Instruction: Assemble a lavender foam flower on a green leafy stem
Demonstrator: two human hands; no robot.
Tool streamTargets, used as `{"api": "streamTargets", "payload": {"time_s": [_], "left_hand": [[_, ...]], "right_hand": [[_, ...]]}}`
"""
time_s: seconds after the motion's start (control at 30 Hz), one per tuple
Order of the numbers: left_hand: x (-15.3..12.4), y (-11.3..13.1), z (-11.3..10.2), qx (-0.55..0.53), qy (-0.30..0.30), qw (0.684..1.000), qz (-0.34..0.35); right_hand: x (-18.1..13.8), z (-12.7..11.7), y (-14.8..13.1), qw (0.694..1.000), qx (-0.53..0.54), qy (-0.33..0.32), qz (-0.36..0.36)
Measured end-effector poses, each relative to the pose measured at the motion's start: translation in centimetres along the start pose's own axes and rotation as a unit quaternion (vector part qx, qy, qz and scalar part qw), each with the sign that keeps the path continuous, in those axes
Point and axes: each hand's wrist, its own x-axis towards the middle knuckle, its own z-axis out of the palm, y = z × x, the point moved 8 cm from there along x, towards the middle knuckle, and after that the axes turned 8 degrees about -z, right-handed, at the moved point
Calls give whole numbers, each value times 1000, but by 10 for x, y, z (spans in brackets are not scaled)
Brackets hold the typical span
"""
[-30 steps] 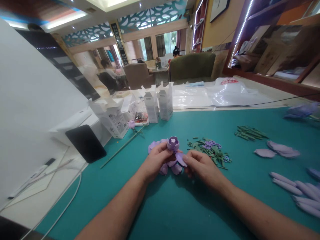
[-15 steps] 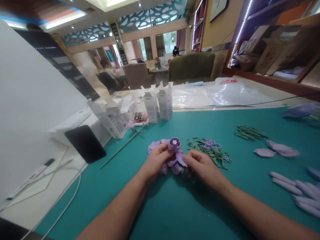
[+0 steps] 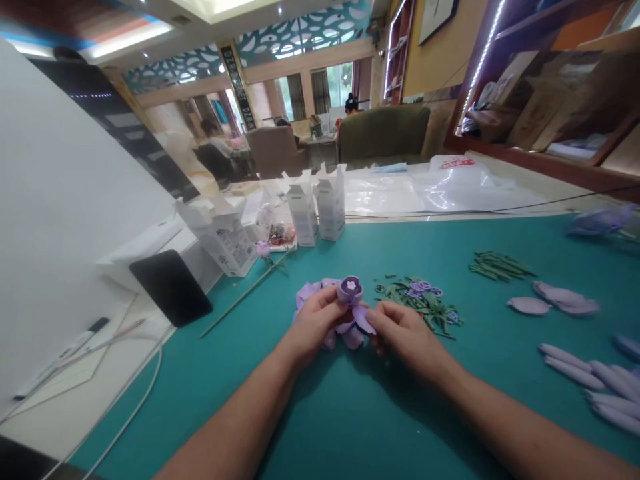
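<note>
My left hand (image 3: 317,319) is closed around a small purple plastic flower head (image 3: 350,291), a cup of petals with a pale star-shaped centre facing up. Between the thumb and fingers of my right hand (image 3: 403,333) is a lilac petal (image 3: 364,320), which meets the underside of the flower head. Whether the two are joined there I cannot tell. Beneath and behind my left hand lie several loose lilac petals (image 3: 306,293), partly hidden by it. Just beyond my right hand is a pile of green leaf pieces (image 3: 430,303) with purple rings (image 3: 424,288).
A finished-looking flower on a green stem (image 3: 240,297) lies left, beside a black tablet-like slab (image 3: 171,288). White open boxes (image 3: 331,203) stand at the back. Green sticks (image 3: 500,265) and lilac pieces (image 3: 570,298) lie right on the green mat (image 3: 340,427). People sit in the background.
The flower head has tilted slightly, its centre turning a little more toward me and shifting slightly right. Both hands keep nearly the same place and hold.
</note>
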Motion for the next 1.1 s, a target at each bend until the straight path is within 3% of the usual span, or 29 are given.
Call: {"api": "streamTargets", "payload": {"time_s": [0.43, 0.57, 0.7, 0.8, 0.93, 1.1], "left_hand": [[0, 5, -7, -22, 16, 1000, 10], [-1, 14, -19, -50, 51, 997, 25], [-3, 17, -30, -53, 85, 995, 23], [-4, 18, -32, -50, 96, 994, 26], [-3, 16, -31, -49, 88, 995, 22], [-1, 13, -30, -49, 77, 996, 17]], "right_hand": [[5, -4, -2, 1000, 4, -22, -10], [15, -27, -14, 997, -63, 16, -40], [22, -39, -18, 979, -190, -1, -71], [20, -36, -22, 931, -334, -17, -146], [12, -16, -18, 835, -501, -77, -213], [1, 7, -15, 737, -597, -155, -275]]}}
